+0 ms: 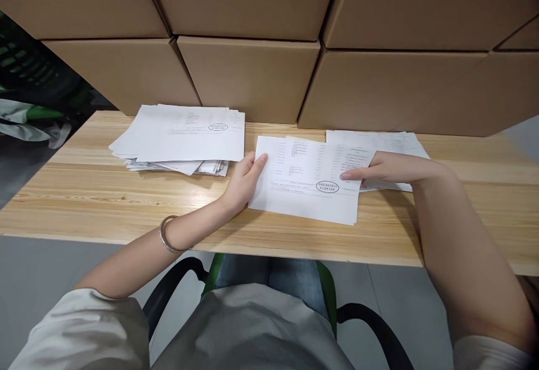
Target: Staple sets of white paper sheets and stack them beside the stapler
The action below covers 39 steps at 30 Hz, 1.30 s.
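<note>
Several printed paper sheets (303, 176) with an oval black stamp are held between my two hands, in the middle above the wooden table. My left hand (245, 178) grips their left edge, thumb on top and fingers hidden beneath. At the right edge, my right hand (377, 169) is closed on the sheets, one finger lying over the print; its other fingers are mostly hidden. A thick, uneven paper stack (189, 134) lies to the left of my left hand. A thinner paper pile (396, 142) rests behind my right hand, partly covered by it.
Stacked cardboard boxes (248, 78) form a wall along the back of the wooden table (126, 207). Below the table's front edge are a chair's black armrests (174, 286). Dark mesh and white and green items (33, 120) are at the far left.
</note>
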Tool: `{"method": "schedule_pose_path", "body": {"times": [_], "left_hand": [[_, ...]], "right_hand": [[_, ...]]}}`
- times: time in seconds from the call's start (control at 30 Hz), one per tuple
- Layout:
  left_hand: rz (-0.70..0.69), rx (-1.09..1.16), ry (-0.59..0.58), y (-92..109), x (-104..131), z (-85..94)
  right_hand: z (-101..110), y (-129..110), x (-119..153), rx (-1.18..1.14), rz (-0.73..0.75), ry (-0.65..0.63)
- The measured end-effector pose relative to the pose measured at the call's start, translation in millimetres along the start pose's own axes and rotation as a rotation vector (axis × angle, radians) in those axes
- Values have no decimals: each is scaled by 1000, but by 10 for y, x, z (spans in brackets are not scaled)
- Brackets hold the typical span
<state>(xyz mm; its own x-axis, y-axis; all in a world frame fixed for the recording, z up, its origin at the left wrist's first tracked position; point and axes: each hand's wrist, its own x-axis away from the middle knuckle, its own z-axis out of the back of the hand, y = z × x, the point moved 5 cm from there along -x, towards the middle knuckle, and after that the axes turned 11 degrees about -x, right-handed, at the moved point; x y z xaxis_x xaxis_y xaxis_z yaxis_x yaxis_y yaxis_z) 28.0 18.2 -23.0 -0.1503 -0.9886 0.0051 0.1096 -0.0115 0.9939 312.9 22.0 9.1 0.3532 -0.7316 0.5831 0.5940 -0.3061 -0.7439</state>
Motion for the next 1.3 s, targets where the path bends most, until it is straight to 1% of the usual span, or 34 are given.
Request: {"method": "schedule_pose_path", "body": {"times": [0.07,0.1,0.27,0.4,0.6,0.77,0.9,0.97,1.0,1.03,1.07,1.1,1.13,1.17,1.2,1.23,1.3], "left_hand": [[1,-14,0,3,0,1],[-1,-25,1,9,1,3],[-21,-74,4,43,19,13],[-17,-80,5,32,29,17],[-15,-54,-8,31,34,15],[-15,-16,-10,45,22,13],[46,51,-42,-6,15,-5],[84,75,-66,-53,22,-10],[107,69,-79,-81,29,-10],[133,54,-96,-112,35,-11],[162,35,-116,-141,42,-12],[192,16,-140,-167,47,-14],[216,-4,-165,-187,49,-16],[232,-26,-186,-196,48,-16],[239,-51,-202,-197,42,-14],[240,-75,-218,-191,33,-11],[242,-105,-267,-174,11,-14]], "right_hand": [[-33,6,-2,-52,-20,-49],[-40,-4,-1,-59,-19,-48],[-38,-95,23,23,17,58],[-31,-107,31,55,8,97],[-30,-95,26,29,7,83],[-80,-112,30,-12,6,68],[-100,-78,13,-57,-10,41],[-76,-33,17,-49,-51,5],[-45,-8,24,-31,-84,8],[12,13,33,-1,-117,61],[92,20,43,43,-140,167],[180,4,55,98,-143,313],[255,-41,65,155,-113,473],[293,-110,60,207,-50,605],[281,-196,26,250,41,677],[224,-288,-41,278,149,684],[33,-463,-239,325,345,592]]}}
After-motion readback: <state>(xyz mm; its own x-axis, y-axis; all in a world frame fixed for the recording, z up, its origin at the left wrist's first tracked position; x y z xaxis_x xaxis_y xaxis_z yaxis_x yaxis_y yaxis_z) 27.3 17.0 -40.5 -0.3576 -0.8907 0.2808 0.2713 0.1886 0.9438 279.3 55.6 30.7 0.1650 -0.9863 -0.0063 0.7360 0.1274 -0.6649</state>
